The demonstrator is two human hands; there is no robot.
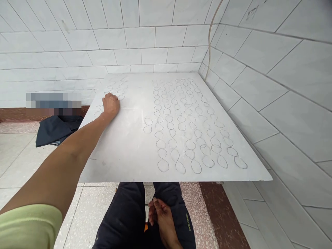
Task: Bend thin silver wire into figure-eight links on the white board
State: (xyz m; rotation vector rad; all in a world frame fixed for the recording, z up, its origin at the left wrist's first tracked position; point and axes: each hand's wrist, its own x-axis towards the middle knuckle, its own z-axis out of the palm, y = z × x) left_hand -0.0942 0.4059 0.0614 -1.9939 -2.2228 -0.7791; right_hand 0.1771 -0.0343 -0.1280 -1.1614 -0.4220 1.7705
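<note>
A white board (124, 138) lies before me, with rows of thin dark figure-eight loops (190, 157) on its right half; they look like bent wire, though I cannot be sure. My left hand (111, 104) is closed and rests on the board's left part, beside more thin curved shapes (121, 88). Whatever its fingers hold, if anything, is hidden beneath the knuckles. Below the front edge, my right hand (161, 214) is between my knees, its thumb and fingers drawn together. Anything in that pinch is too small to make out.
White tiled walls (155, 36) meet in a corner behind and right of the board. A thin cable (209, 41) hangs down that corner. Dark folded cloth (55, 129) lies on the floor at left. My legs (121, 214) are under the front edge.
</note>
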